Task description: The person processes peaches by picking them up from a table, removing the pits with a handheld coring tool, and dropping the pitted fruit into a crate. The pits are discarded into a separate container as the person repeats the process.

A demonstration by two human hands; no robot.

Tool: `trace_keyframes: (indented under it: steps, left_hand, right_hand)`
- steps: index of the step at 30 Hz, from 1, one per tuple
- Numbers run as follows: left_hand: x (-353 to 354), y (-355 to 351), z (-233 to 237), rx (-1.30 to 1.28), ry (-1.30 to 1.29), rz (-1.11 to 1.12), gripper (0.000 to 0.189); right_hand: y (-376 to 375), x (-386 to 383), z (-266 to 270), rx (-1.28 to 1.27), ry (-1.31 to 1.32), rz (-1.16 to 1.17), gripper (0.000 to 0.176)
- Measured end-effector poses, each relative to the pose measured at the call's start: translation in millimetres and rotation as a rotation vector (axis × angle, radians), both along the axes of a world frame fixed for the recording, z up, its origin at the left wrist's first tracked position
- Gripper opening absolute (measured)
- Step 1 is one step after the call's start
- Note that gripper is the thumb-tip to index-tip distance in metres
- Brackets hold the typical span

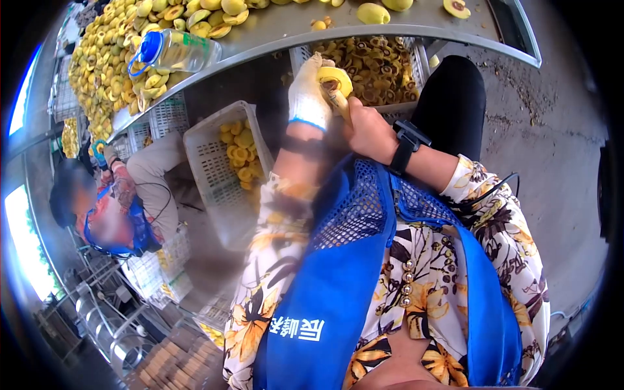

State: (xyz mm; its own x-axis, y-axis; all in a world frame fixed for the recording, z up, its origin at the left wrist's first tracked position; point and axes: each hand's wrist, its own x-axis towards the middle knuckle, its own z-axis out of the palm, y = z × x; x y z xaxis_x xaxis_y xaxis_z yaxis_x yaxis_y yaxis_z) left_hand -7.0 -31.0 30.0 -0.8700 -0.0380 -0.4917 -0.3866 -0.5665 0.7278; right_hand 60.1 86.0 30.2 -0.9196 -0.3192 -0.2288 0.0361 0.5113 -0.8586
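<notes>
My left hand (308, 94), in a white knitted glove with a blue cuff edge, is closed around a yellow peach half (337, 79). The cut side of the fruit faces up, showing a brown centre. My bare right hand (370, 131), with a black watch at the wrist, grips a small tool with a pale yellowish shaft (340, 105). The tool's tip meets the fruit's brown centre; its exact shape is hidden. Just beyond both hands, below the table edge, a crate (416, 62) holds many brown-centred fruit pieces.
A metal table (273, 36) runs across the top, with a large heap of yellow peach halves (107, 58) and a blue-capped plastic bottle (185, 52). At left stands a white crate (211, 162) with peach halves. Another person (117, 201) sits beyond it. My knee (455, 91) is close right.
</notes>
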Motion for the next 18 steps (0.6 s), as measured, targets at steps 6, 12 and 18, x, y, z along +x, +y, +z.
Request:
trace_keyframes:
  steps: [6,12,18]
  left_hand:
    - [15,5,-1,-0.318,0.295,0.105,0.029]
    - [12,7,7,-0.274,0.222,0.050,0.025]
    - [11,6,9,-0.055,0.132,0.032,0.021]
  right_hand:
    - [1,-14,39,-0.324,-0.624,0.003,0.020]
    - [-1,-3,31,-0.331,-0.527,-0.055,0.020]
    - [-7,11,-19,-0.069,0.378,-0.090,0.011]
